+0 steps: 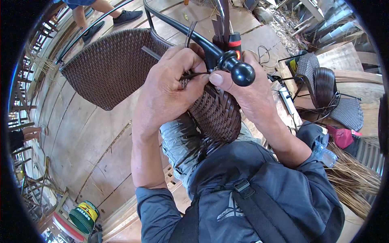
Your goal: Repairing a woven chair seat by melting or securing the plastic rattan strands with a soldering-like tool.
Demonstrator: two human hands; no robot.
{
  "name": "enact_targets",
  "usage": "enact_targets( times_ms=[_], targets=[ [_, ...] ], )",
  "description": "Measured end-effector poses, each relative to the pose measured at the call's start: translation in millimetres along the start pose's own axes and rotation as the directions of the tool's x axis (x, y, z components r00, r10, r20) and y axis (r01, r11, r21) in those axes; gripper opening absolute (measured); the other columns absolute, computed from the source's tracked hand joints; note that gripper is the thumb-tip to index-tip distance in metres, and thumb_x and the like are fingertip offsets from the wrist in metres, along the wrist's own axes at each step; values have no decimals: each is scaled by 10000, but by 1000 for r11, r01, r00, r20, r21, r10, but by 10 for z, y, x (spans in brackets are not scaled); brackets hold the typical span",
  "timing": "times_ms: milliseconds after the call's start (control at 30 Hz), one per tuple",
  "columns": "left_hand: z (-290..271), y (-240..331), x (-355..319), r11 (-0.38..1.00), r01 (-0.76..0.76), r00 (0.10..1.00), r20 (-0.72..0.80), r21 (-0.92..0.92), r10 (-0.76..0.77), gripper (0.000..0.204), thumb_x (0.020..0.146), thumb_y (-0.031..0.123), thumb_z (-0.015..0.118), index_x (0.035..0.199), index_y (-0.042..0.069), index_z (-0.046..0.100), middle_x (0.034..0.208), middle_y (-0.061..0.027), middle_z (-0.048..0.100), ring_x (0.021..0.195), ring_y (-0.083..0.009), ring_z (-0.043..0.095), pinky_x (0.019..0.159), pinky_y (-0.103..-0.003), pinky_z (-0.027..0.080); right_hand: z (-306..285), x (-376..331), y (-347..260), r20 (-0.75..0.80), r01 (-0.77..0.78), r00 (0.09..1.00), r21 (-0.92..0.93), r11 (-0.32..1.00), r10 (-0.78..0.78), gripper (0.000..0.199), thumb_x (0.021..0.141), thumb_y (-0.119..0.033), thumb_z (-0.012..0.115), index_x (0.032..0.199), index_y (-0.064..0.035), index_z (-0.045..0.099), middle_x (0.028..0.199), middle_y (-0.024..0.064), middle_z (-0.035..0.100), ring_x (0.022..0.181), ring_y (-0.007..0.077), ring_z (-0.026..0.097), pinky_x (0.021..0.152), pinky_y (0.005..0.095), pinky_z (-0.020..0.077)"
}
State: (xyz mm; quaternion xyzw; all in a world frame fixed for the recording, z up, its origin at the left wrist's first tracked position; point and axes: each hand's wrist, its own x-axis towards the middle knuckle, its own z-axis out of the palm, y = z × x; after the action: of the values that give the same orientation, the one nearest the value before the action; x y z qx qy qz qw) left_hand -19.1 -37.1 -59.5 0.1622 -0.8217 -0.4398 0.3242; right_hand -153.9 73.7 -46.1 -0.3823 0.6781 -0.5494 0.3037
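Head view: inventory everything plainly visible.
woven panels: two, brown, centre, upper left
knobbed frame: one, black, upper centre
tool: one, black and red, upper centre
strips: several, dark, around the hands
bucket: one, green, lower left
coil: one, brown, right
power strip: one, white, right
pouch: one, pink, right
bottle: one, clear, right
straw: one bundle, tan, lower right
co-worker's shoes: two, black, upper left
left hand: one, bare, centre
right hand: one, bare, centre

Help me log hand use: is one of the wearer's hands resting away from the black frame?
No, the left hand and the right hand are together at the black frame, thumbs close together.
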Motion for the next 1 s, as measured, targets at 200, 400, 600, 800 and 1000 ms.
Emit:
enact_targets(
  times_ms=[200, 400, 600, 800, 1000],
  targets=[
    [27, -15, -8, 999, 13, 1000, -1, -49, -13, 163, 688, 3, 653, 794, 3, 530, 827, -126, 546, 785, -276, 565, 708, -331, 455, -49, 43, 166, 79, 0, 997, 291, 957, -24, 466, 740, -276, 751, 964, 36, 486, 797, 15, 514, 699, 70, 495, 592, 205, 425],
    [11, -3, -16, 1000, -6, 1000, 6, 17, 6, 169, 686, 6, 657, 786, 4, 520, 812, -115, 541, 781, -276, 564, 698, -336, 453, -54, 43, 107, 79, 38, 996, 13, 999, -39, 497, 736, -308, 748, 986, 34, 488, 824, 30, 522, 722, 70, 498, 616, 200, 426],
    [8, -12, -33, 999, -23, 1000, 7, 34, 22, 174, 687, 14, 664, 788, 8, 522, 808, -116, 537, 780, -284, 563, 689, -340, 452, -89, 10, 200, 155, -77, 988, 536, 840, -9, 377, 810, -221, 685, 1020, 19, 484, 874, 37, 552, 775, 74, 530, 669, 217, 455],
    [17, -28, -17, 1000, -15, 1000, 3, 17, 15, 180, 685, 23, 672, 795, 12, 529, 834, -124, 541, 789, -293, 566, 699, -340, 456, -134, 9, 219, 165, -127, 984, 359, 925, 71, 540, 736, -24, 681, 1228, -14, 460, 1039, 3, 554, 920, 63, 521, 813, 207, 421],
    [29, 21, -10, 1000, 2, 1000, -14, 25, -2, 173, 683, 18, 663, 797, 18, 532, 871, -125, 551, 813, -296, 574, 718, -343, 464, -124, 2, 122, 107, -96, 991, 100, 990, 86, 542, 719, 10, 689, 1212, -12, 465, 1008, 4, 553, 931, 77, 511, 850, 222, 401]
  ],
)
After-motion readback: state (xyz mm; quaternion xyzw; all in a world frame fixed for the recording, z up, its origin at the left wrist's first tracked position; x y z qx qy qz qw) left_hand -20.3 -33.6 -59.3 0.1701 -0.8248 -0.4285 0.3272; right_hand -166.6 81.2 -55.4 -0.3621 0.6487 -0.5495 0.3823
